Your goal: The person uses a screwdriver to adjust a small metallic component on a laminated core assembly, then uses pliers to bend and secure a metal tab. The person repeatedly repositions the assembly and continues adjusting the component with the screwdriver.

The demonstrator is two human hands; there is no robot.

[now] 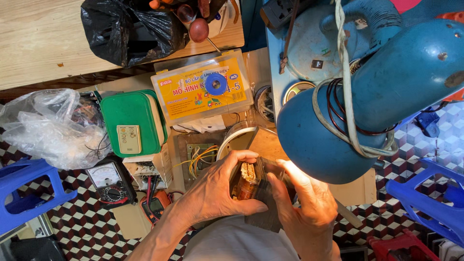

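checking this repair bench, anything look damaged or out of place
The blue lamp is chipped, with cord and dark wire looped round its neck like a makeshift tie. A blue tape roll sits loose on the yellow kit box. Both hands grip a small transformer.

Thing: small transformer (247, 181), copper-brown winding, pale terminal strip on top.
Pose: upright.
Place: just below the blue lamp (338, 121).

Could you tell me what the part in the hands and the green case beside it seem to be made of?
The small transformer looks like copper-brown winding in a dark metal core, with pale terminals. The green case seems to be moulded plastic, matte with rounded edges.
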